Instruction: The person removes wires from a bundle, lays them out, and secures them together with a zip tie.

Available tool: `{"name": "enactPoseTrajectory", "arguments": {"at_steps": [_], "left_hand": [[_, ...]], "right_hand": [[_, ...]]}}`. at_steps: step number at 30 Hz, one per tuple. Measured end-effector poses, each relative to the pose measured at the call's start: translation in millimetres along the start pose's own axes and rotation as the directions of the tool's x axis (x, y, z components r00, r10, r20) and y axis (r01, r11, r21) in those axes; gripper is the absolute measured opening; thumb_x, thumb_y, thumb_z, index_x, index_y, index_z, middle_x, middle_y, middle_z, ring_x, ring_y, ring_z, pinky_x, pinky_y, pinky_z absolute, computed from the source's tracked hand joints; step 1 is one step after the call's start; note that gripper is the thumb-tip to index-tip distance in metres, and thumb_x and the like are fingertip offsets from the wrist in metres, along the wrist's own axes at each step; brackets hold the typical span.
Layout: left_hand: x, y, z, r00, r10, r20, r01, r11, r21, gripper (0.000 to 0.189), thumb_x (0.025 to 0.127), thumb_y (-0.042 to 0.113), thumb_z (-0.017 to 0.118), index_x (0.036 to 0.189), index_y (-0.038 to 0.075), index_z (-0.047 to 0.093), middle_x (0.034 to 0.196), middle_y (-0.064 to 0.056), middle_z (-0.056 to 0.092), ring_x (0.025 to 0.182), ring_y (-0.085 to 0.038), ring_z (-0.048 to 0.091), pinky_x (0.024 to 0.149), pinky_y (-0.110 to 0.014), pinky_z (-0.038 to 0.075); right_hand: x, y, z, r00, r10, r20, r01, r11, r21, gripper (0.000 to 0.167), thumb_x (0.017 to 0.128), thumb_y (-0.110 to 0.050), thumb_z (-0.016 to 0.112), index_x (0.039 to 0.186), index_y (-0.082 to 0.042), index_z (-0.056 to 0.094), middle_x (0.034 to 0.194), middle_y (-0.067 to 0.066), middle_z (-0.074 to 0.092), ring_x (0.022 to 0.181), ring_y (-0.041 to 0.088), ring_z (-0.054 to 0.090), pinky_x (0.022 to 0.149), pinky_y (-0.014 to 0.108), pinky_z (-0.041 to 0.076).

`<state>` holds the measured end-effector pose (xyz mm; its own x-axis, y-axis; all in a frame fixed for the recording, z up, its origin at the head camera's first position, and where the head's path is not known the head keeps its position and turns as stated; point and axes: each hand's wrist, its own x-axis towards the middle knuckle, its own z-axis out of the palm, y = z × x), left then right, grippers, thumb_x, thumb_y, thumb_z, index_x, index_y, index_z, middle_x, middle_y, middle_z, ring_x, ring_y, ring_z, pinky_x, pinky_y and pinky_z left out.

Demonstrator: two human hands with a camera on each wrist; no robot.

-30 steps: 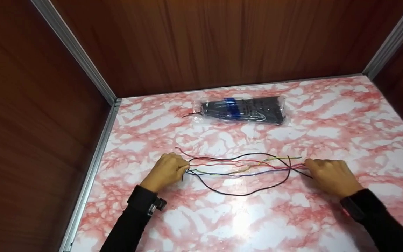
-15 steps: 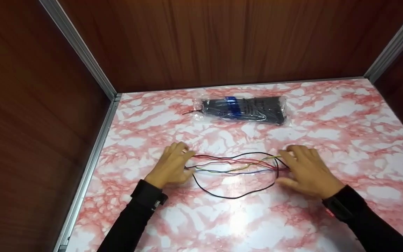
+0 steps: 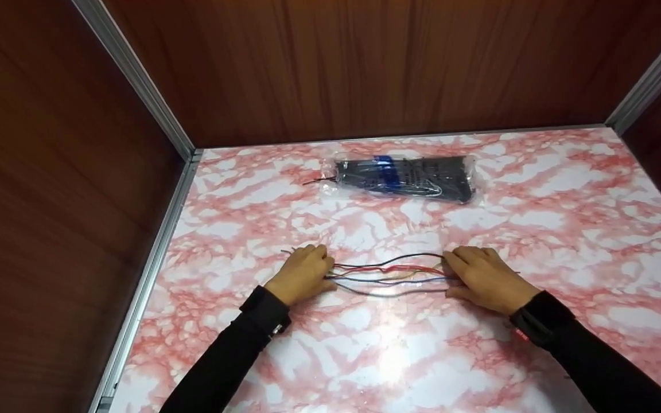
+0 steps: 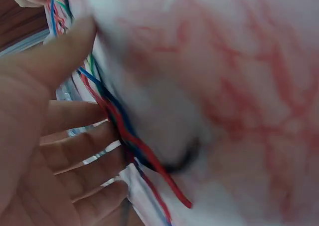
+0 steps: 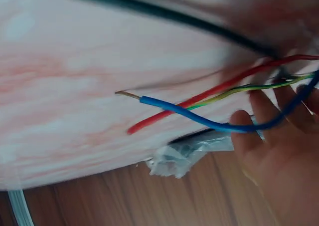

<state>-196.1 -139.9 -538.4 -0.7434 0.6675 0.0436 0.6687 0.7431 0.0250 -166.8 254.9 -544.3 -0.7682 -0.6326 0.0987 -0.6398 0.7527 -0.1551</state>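
Several thin electrical wires stretch between the two hands in the head view, among them a red wire (image 3: 411,268), a black wire (image 3: 416,254) and a blue wire (image 5: 194,117) with a bare copper end. A green-yellow wire (image 5: 234,91) runs beside them. My left hand (image 3: 302,272) touches the wires' left ends, its thumb apart from its fingers; in the left wrist view the wires cross the fingertips. My right hand (image 3: 488,278) is round their right part, fingers on the far side and thumb on the near side. Wire ends stick out past both hands.
A clear plastic bag (image 3: 405,178) holding black strips with a blue band lies toward the back of the red-and-white marbled table (image 3: 238,218). Brown wood-grain panels (image 3: 365,69) with metal edge strips stand behind and at both sides.
The right hand has let go of the wire ends and moved left onto the wires. The left hand has moved slightly right. The looped black wire is drawn in and the wires lie closer together.
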Motion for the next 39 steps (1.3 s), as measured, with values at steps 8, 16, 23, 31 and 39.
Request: {"name": "enactPoseTrajectory", "arguments": {"at_steps": [8,16,23,31,39], "left_hand": [[3.6,-1.7,6.1,0.997,0.04,-0.066,-0.042,0.999,-0.03,0.018,0.084,0.03,0.074,0.085,0.013,0.071,0.082,-0.001,0.058,0.076,-0.023,0.059,0.069,-0.037,0.047],[6.9,-1.1,3.9,0.992,0.106,-0.063,-0.107,0.994,-0.003,0.006,0.088,0.012,0.069,0.086,0.011,0.074,0.077,-0.002,0.058,0.073,-0.022,0.06,0.064,-0.033,0.05],[11.5,-6.2,0.3,0.976,0.216,-0.035,-0.21,0.971,0.116,0.014,0.081,-0.002,0.067,0.079,0.01,0.074,0.076,-0.001,0.06,0.074,-0.021,0.06,0.066,-0.033,0.051],[-4.8,-3.9,6.0,0.938,0.342,-0.052,-0.324,0.923,0.209,0.011,0.081,0.002,0.067,0.083,0.01,0.073,0.081,0.001,0.064,0.079,-0.018,0.06,0.075,-0.031,0.05],[-0.6,10.0,1.3,0.975,0.216,-0.059,-0.202,0.961,0.187,0.013,0.082,0.001,0.068,0.077,0.012,0.074,0.076,-0.003,0.061,0.071,-0.019,0.059,0.061,-0.032,0.052]], "right_hand": [[-1.0,12,12,0.977,-0.059,-0.207,0.047,0.997,-0.063,0.024,0.079,-0.023,0.08,0.096,-0.011,0.068,0.087,0.002,0.057,0.084,0.026,0.052,0.073,0.046,0.034],[-1.5,20,13,0.94,-0.199,-0.278,0.182,0.98,-0.087,0.008,0.086,-0.004,0.065,0.084,-0.011,0.068,0.078,0.001,0.056,0.084,0.025,0.048,0.069,0.042,0.031],[0.9,20,12,0.863,-0.441,-0.246,0.386,0.89,-0.242,0.025,0.091,-0.01,0.044,0.085,-0.001,0.066,0.08,0.004,0.055,0.082,0.03,0.049,0.072,0.045,0.035],[-12.3,31,18,0.878,-0.413,-0.241,0.404,0.911,-0.087,0.032,0.096,-0.014,0.043,0.11,-0.002,0.069,0.095,0.007,0.057,0.093,0.027,0.052,0.079,0.043,0.041],[-24.1,34,24,0.944,-0.252,-0.213,0.255,0.967,-0.012,0.04,0.107,-0.02,0.033,0.129,0.001,0.06,0.109,0.013,0.054,0.103,0.029,0.05,0.087,0.042,0.04]]}}
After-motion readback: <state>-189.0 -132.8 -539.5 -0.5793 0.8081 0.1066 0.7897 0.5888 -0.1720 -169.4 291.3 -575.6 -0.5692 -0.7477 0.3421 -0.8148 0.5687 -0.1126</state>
